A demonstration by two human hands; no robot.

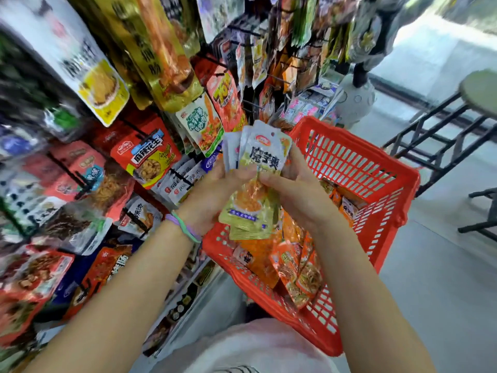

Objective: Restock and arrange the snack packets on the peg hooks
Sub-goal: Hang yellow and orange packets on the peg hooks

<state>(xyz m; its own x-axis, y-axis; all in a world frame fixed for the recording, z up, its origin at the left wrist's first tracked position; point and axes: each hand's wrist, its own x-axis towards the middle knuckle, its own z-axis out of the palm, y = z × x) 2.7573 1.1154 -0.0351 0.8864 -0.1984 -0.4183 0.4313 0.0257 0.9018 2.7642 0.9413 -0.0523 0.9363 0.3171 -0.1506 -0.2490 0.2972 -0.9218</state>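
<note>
Both hands, left hand (215,189) and right hand (293,184), pinch a fanned stack of packets (258,168); hang holes are best aligned before hooking.

Motion blur smears the hanging packets (40,109) at far left.

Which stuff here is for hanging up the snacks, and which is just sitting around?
For the job: packets held in left hand and right hand; red basket of packets; peg hooks.
Just around: stool; black rack.
</note>
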